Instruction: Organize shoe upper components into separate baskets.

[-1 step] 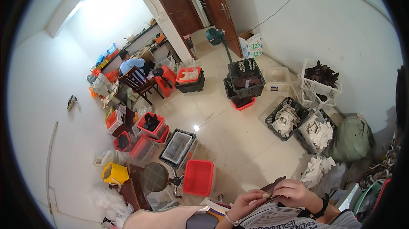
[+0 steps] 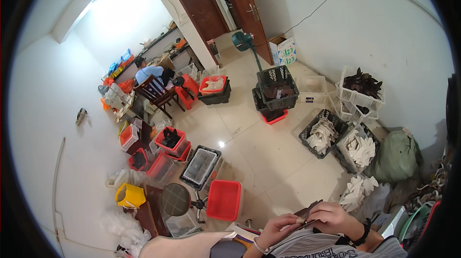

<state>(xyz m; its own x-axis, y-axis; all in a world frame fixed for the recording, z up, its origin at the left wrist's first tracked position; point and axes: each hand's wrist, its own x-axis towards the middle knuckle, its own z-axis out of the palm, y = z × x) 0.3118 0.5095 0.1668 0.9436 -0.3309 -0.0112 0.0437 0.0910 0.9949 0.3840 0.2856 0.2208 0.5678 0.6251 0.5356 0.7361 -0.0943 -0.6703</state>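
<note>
Close to my body, at the lower edge, my left hand (image 2: 280, 228) and my right hand (image 2: 332, 217) come together over a thin dark brown flat piece (image 2: 307, 209), leather-like in look. Fingertips of both hands pinch its near edge. The piece sticks out beyond my fingers, away from me; my hands cover part of it. A bracelet circles my left wrist and a black band (image 2: 363, 231) my right. Just past my right hand lies a heap of off-white cut pieces (image 2: 356, 193).
A red basket (image 2: 240, 200), a round stool (image 2: 175, 199) and a yellow bucket (image 2: 129, 195) stand left. Crates of off-white pieces (image 2: 322, 135) and a green sack (image 2: 396, 157) are right. Farther off are stacked black crates (image 2: 278, 87), a green fan (image 2: 243, 41) and a seated person (image 2: 148, 72).
</note>
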